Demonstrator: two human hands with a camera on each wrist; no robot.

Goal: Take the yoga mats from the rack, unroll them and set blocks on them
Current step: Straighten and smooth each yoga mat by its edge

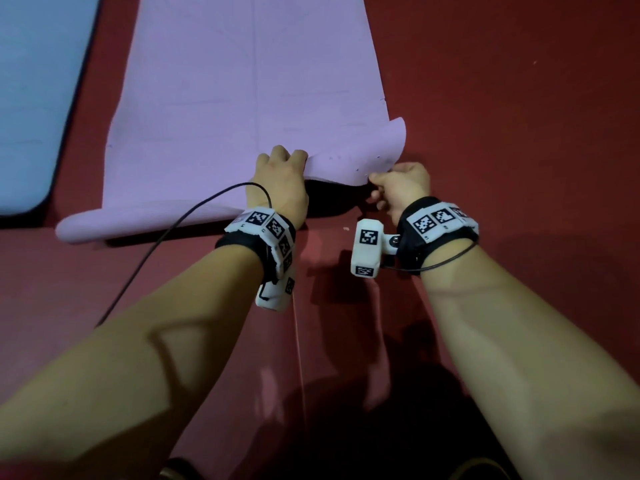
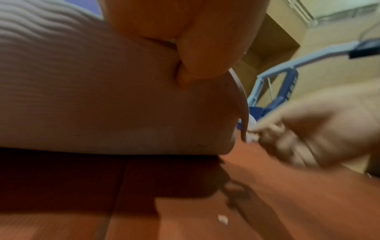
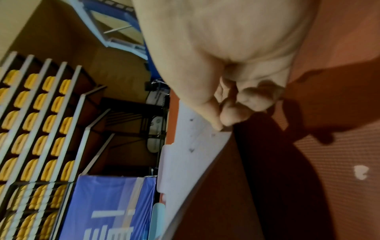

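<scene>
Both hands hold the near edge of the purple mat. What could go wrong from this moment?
1. The purple mat curls up at its near edge, lifted off the red floor; once released, it may roll back.
2. The right hand only pinches the corner, so its grip might slip.
3. The left hand has a cable crossing the mat; it could snag.

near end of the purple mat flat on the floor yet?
No: in the head view both hands hold the purple mat edge lifted, corner curled.
</scene>
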